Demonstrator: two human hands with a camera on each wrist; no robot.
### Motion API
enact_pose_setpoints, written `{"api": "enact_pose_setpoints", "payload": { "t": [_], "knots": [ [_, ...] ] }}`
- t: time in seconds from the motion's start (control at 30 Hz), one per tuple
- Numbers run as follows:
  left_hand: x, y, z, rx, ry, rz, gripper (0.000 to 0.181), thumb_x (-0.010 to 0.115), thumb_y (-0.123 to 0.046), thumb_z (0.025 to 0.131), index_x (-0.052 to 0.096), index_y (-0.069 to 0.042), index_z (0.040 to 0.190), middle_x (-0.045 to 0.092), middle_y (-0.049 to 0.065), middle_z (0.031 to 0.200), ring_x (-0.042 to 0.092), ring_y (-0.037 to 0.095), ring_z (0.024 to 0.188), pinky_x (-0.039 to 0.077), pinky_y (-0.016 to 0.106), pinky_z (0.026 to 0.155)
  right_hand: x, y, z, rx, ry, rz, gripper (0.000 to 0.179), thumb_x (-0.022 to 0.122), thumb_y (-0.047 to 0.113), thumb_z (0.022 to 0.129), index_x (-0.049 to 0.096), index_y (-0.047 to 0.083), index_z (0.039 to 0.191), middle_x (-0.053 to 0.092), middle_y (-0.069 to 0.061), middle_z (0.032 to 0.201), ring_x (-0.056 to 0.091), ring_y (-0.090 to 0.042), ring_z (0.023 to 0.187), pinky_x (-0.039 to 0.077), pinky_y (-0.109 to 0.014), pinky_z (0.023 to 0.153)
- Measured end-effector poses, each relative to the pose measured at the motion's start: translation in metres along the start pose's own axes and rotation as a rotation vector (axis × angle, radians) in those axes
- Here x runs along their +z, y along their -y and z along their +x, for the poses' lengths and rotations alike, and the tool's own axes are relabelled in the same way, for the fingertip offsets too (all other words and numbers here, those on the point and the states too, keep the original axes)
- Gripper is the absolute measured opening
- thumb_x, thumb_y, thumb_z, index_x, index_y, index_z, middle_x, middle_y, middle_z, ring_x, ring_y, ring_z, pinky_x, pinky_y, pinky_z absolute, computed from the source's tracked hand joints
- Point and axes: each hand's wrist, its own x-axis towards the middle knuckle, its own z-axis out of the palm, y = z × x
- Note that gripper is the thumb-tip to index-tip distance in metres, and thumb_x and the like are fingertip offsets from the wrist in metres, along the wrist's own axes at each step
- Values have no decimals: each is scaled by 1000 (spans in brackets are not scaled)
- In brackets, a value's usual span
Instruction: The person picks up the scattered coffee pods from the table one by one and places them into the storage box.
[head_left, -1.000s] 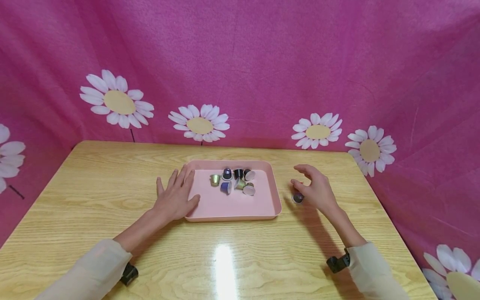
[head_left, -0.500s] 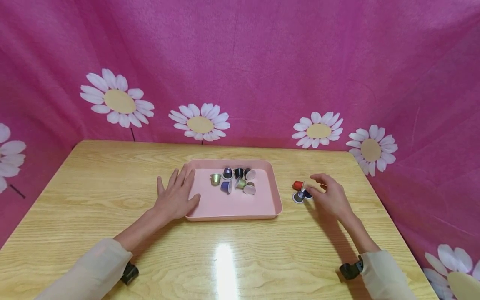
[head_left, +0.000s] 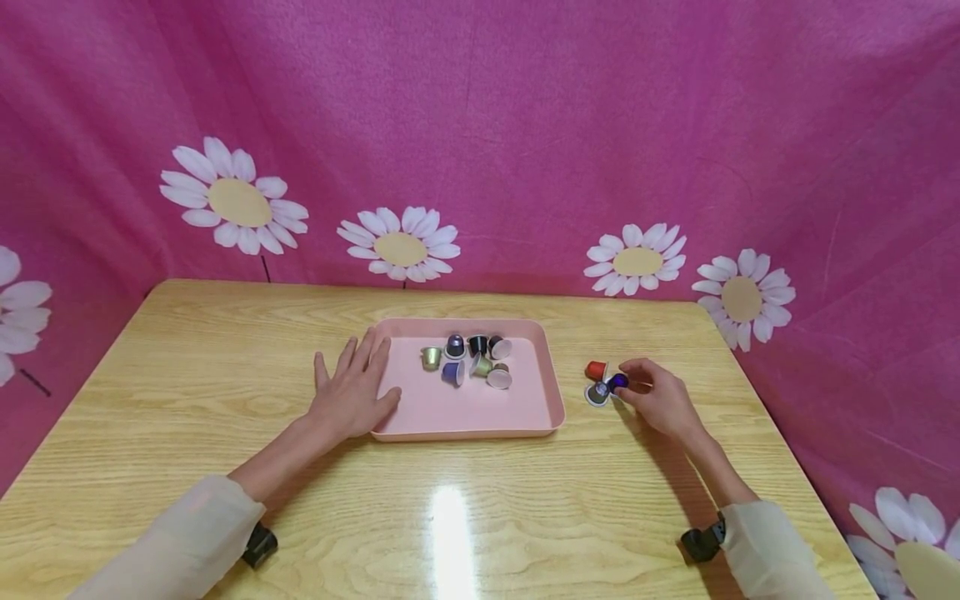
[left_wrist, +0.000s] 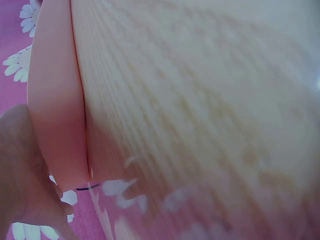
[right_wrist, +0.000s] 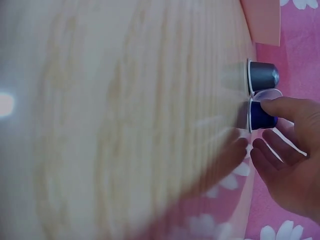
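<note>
While left hand [head_left: 351, 398] rests flat, right hand [head_left: 658, 398] pinches blue capsule [head_left: 617, 382].

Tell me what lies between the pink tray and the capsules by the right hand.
Only bare wooden table separates the tray from the capsules, per head view.

A long wooden table [head_left: 187, 400] with pale grain fills the room's middle. Behind the table hangs a pink cloth wall [head_left: 480, 125] printed with big white daisies [head_left: 236, 204]. A bright spot of light [head_left: 448, 521] shines on the table's near edge.
</note>
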Motion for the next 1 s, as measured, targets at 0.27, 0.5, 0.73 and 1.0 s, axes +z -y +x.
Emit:
{"api": "enact_pose_setpoints", "payload": {
  "t": [0.27,0.5,0.73,1.0],
  "knots": [
    [0,-1,0,1,8,-4,80,55,-40,97,21,-3,159,7,20,165,9,46,147,-5,76,105,2,-6,0,-5,0,-28,30,72,1,90,62,-3,118,68,-22,111,67,-37,103,53,-45,88],
    [-2,-1,-1,-2,1,-3,80,57,-39,97,22,-3,158,9,21,164,10,46,147,-3,76,106,3,-6,1,-23,-9,-38,30,73,1,89,63,-3,117,69,-21,108,68,-35,100,53,-42,86],
    [-1,-1,-1,-2,2,7,79,56,-39,97,22,-3,158,9,20,165,10,46,147,-3,76,106,1,-6,0,-7,-28,-37,29,73,2,89,63,-3,116,70,-20,106,68,-34,98,49,-18,76],
    [0,0,0,-3,4,5,80,56,-40,97,21,-3,159,8,20,165,10,45,147,-4,76,106,-3,-2,0,2,-63,-32,28,72,2,91,63,-3,117,70,-21,107,67,-35,101,53,-37,86]
  ]
}}
